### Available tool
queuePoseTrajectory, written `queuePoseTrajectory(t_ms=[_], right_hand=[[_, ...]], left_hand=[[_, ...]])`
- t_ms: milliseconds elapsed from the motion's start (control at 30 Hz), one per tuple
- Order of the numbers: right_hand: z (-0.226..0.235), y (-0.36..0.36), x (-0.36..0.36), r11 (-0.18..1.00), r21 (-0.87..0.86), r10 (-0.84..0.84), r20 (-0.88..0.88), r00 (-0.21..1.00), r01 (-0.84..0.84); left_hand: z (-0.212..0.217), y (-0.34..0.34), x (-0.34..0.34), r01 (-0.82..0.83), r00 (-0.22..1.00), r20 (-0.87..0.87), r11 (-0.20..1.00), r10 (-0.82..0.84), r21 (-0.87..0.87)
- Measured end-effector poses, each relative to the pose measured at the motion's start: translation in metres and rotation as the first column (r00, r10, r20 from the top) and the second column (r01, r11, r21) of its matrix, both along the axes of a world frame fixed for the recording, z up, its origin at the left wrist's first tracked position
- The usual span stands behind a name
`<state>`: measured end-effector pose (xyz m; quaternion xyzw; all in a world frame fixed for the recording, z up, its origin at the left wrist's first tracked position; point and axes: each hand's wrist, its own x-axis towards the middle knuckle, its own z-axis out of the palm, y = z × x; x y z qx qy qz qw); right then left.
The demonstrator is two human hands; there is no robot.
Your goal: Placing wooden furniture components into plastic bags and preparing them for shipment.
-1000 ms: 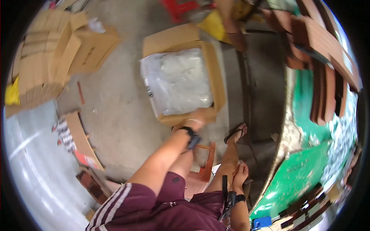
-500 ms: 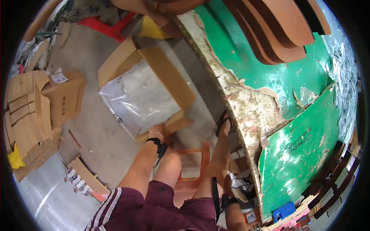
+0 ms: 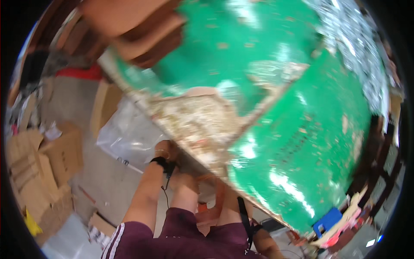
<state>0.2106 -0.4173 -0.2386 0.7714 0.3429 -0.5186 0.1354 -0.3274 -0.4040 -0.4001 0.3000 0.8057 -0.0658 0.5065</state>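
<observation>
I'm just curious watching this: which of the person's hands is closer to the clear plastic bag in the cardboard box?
The left. The left hand rests at the edge of the clear plastic bag. The right hand isn't clearly visible; its forearm sits low right, far from the bag.

Plastic-lined cardboard box point(image 3: 125, 134), open, floor

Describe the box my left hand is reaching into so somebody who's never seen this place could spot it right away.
Start at the big green worktable with the chipped, worn edge; the concrete floor lies to its left. Just off that edge stands an open cardboard box, with the left hand at its near side. Unlike the flattened cardboard piled further left, it stands upright and is lined with a clear plastic bag.
</observation>
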Motion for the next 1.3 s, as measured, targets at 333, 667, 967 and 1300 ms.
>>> queuePoseTrajectory(t_ms=[333,667,967,1300], right_hand=[[-0.03,0.048,-0.068,0.992,0.009,0.122,-0.111,0.986,-0.122],[-0.09,0.145,-0.116,0.905,0.165,0.417,-0.17,0.893,-0.391],[-0.076,0.183,-0.136,0.825,0.321,0.545,-0.237,0.804,-0.464],[-0.027,0.176,-0.117,0.781,0.423,0.592,-0.266,0.76,-0.46]], left_hand=[[-0.022,-0.021,-0.058,-0.096,0.983,-0.165,0.992,0.082,-0.076],[-0.017,-0.037,-0.04,-0.403,0.893,-0.219,0.915,0.393,0.001],[0.059,-0.104,-0.035,-0.417,0.675,-0.487,0.831,0.555,0.369],[0.167,-0.163,-0.065,-0.192,0.403,-0.499,0.604,0.767,0.773]])
